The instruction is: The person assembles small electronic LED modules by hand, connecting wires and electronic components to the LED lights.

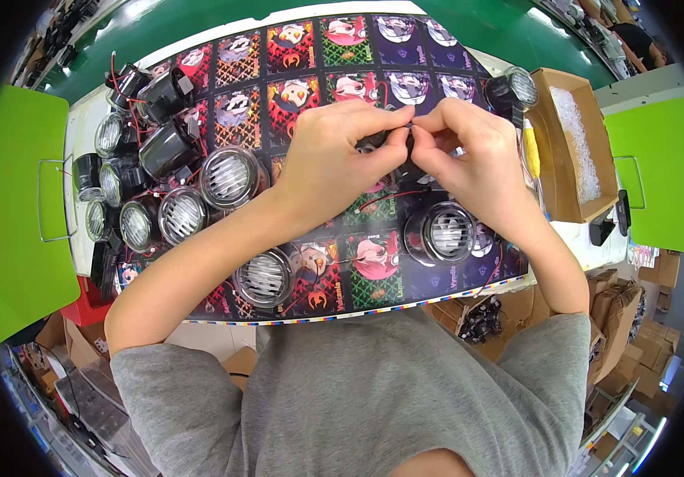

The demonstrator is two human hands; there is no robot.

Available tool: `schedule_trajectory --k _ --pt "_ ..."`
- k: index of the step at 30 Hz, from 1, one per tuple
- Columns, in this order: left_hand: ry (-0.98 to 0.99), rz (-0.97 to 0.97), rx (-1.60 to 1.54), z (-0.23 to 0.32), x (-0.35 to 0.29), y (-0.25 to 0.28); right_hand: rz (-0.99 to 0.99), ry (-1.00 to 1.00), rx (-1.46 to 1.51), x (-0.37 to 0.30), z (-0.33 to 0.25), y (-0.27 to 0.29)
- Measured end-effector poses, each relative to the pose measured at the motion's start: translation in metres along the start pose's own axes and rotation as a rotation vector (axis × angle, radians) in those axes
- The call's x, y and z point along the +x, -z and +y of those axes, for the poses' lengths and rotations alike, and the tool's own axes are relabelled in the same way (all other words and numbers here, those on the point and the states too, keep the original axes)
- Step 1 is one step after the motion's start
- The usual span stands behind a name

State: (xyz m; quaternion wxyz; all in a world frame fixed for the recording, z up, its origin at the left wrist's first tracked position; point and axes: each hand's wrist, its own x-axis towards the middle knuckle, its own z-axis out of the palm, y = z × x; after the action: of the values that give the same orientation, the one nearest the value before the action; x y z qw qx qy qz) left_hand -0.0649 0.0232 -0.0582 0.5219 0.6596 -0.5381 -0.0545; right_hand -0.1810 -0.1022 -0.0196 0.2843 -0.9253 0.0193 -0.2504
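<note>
My left hand (334, 155) and my right hand (473, 147) meet over the far middle of the table, thumb and forefinger of each pinched together. Whatever lies between the fingertips is too small to make out. Dark parts beneath the hands are mostly covered by them. A thin red wire (390, 198) runs over the mat just below. Nearer to me, under my right wrist, stands a round black lamp (449, 232) with a clear ribbed front. Another such lamp (265, 276) sits by my left forearm, and a third (231, 178) is just beyond that forearm.
Several more black lamps with wires (171, 143) crowd the left side. A printed mat (239, 111) with cartoon figures covers the table. At the right are a cardboard box (596, 171) holding clear bits, a yellow item (531, 149) and one lamp (513, 90).
</note>
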Motion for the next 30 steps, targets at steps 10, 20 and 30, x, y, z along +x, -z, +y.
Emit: schedule_trajectory --k 10,20,30 --pt "0.005 -0.033 -0.011 -0.006 0.009 -0.008 -0.009 0.032 -0.011 0.003 0.013 0.001" --pt "0.153 0.028 -0.348 -0.006 0.013 -0.030 0.132 -0.018 -0.154 -0.003 0.015 0.001" --pt "-0.030 0.127 -0.220 -0.011 0.025 -0.050 -0.020 -0.407 0.158 -0.004 0.030 0.022"
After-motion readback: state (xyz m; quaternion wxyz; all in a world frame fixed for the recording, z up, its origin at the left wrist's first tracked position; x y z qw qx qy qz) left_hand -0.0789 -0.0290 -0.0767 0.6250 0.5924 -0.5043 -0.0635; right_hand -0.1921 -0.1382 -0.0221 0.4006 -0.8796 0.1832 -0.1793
